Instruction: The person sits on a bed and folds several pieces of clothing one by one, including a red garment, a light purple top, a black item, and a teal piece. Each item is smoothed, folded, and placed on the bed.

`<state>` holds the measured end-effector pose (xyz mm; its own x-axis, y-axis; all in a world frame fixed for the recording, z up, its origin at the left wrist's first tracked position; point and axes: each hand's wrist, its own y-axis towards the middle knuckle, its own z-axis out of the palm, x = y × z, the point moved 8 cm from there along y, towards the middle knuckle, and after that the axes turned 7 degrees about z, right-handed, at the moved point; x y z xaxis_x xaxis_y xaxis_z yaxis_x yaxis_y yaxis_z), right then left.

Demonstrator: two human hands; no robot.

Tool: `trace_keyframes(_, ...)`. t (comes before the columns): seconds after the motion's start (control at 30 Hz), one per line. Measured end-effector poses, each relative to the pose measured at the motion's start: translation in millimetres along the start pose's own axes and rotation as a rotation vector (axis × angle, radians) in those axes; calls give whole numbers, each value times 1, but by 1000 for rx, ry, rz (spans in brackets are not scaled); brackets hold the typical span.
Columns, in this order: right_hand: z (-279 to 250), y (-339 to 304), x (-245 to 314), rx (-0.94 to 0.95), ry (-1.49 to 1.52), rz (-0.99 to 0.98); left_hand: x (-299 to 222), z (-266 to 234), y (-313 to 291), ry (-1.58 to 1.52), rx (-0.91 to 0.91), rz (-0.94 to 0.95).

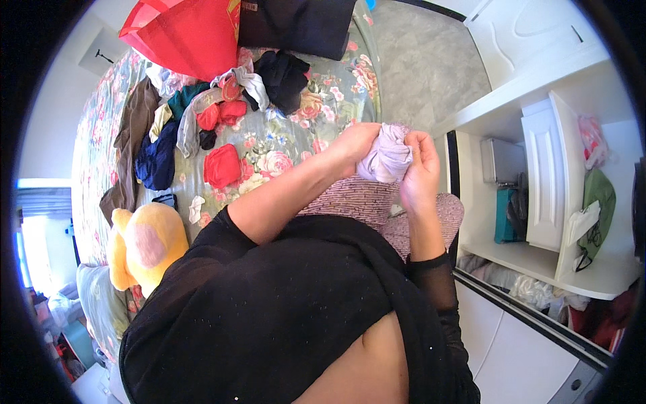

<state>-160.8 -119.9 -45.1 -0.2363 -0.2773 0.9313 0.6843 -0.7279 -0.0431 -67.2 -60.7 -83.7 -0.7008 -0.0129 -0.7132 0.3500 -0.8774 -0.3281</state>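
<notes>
A pale lilac cloth garment (387,158), rolled into a compact bundle, is held up over my lap between both hands. My left hand (360,143) is closed around its left side, fingers partly hidden behind the cloth. On the opposite side my right hand (421,168) pinches the bundle's edge with thumb and fingers. Its exact kind of garment cannot be made out. On the flowered bed sheet (272,138) to the left lies a neat red folded bundle (222,165), apart from a loose heap of clothes with a navy garment (156,160) and a brown one (134,135).
A red bag (185,37) and a black bag (296,27) stand at the bed's far end, beside a black garment (281,79). A yellow plush toy (158,239) sits at left. To my right is an open white cabinet (501,269) with a teal box (505,215) inside.
</notes>
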Motion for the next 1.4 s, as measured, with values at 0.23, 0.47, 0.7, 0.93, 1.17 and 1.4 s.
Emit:
trace_keyframes(0.23,-29,16,-20,-193,131,142,0,-17,-8,-70,30,25)
trace_keyframes(0.47,-22,15,-25,-56,-42,112,3,-35,-12,-90,-88,67)
trace_keyframes(0.7,14,-3,-5,141,-399,-3,-12,-48,-15,138,-183,294)
trace_keyframes(0.93,2,3,0,-52,-373,-49,-19,-45,-28,538,-183,508)
trace_keyframes(1.17,-10,2,-21,-54,128,135,17,-45,-23,-65,-52,45)
trace_keyframes(1.4,4,-8,-50,137,570,531,9,-26,-14,-274,75,-23)
